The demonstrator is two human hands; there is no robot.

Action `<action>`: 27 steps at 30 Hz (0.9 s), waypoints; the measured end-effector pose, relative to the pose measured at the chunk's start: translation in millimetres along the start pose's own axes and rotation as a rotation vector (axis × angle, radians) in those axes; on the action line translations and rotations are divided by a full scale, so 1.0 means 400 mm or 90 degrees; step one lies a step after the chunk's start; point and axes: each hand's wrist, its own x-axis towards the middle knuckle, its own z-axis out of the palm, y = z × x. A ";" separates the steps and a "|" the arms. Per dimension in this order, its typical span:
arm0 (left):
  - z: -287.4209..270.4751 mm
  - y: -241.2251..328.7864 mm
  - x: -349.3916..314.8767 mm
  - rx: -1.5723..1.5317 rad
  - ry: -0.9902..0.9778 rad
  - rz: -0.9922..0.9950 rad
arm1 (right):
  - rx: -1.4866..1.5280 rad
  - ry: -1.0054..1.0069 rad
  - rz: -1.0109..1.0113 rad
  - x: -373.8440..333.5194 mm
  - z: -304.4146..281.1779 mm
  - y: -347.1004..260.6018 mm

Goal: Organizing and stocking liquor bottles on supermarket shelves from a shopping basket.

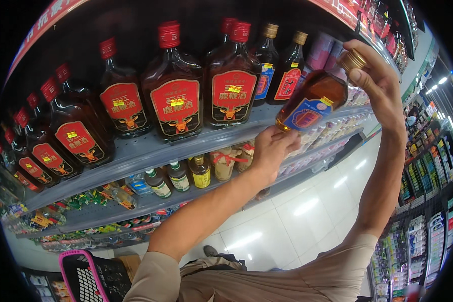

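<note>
A flat amber liquor bottle [314,93] with a gold cap and a blue label is tilted in front of the shelf, its neck up to the right. Around its cap, the thumb and fingers of my right hand [380,85] are closed. My left hand [276,151] holds the lower end, with the fingers partly hidden at the base. Just left of it stand two gold-capped bottles, one with a blue label [264,80] and one with a red label [287,83]. Farther left, large red-capped bottles [177,100] with red labels fill the shelf.
The grey shelf edge [151,146] runs just behind my left hand. On the lower shelf are small green bottles [158,183], a yellow-labelled bottle [200,173] and paper-wrapped bottles [223,163]. A black basket with a pink rim [65,269] sits at lower left. Stocked racks [423,176] stand at right.
</note>
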 end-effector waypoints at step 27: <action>-0.033 0.056 0.073 0.160 0.122 -0.013 | 0.083 -0.101 -0.009 0.158 0.061 0.113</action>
